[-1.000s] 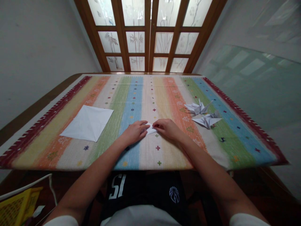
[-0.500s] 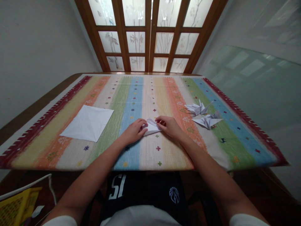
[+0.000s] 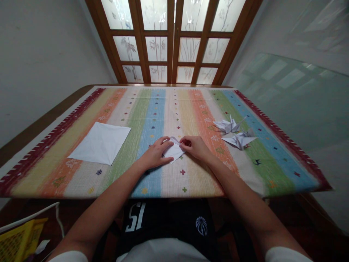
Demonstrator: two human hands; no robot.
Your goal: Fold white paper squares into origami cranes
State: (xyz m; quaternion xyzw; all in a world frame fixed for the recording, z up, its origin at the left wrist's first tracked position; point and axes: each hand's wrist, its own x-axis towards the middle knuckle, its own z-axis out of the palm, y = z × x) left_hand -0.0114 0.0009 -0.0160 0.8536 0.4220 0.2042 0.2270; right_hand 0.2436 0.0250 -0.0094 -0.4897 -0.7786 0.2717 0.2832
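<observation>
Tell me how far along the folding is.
Two paper cranes look finished, off to the right. In hand: a folded white paper held between the left hand and right hand. Left: a creased white square lies flat and unfolded on the left.

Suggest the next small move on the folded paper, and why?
Probably press down the raised top flap of the folded white paper with the right hand: its fingertips already touch the paper, while the left hand holds the other side steady.
</observation>
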